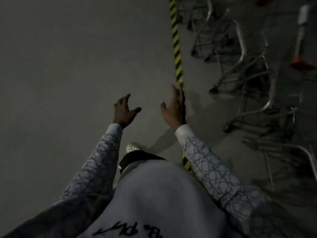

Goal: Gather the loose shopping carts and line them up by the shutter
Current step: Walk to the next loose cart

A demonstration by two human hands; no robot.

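Head view. Looks down at a dim gray floor (68, 66). Reaches forward with both arms, in white sleeves (99, 160) with a dark scribble pattern.

Holds the left hand (124, 114) out over the bare floor, back of the hand up. Fingers (127, 97) spread and a little bent, gripping nothing.

Holds the right hand (172, 109) on its edge, palm toward the left hand. Fingers (174, 91) nearly straight and close together, thumb sticking out, gripping nothing too. Sits right over a yellow and black striped line (176, 48) on the floor, which runs from the top edge down toward the body.

Shows the shopping carts (240, 69) on the right of that striped line, apart from both hands and untouched. Stand in a row, pushed one into the next, with shiny curved metal bars and small dark wheels on the floor. Too blurry to count.

Shows red-orange pieces (301, 63) near the right edge, up on the carts; hard to tell what kind.

Shows one white shoe (132, 148) with little holes, on the floor between the arms. Ends at the bottom with a white top (154, 194) with black writing on it.
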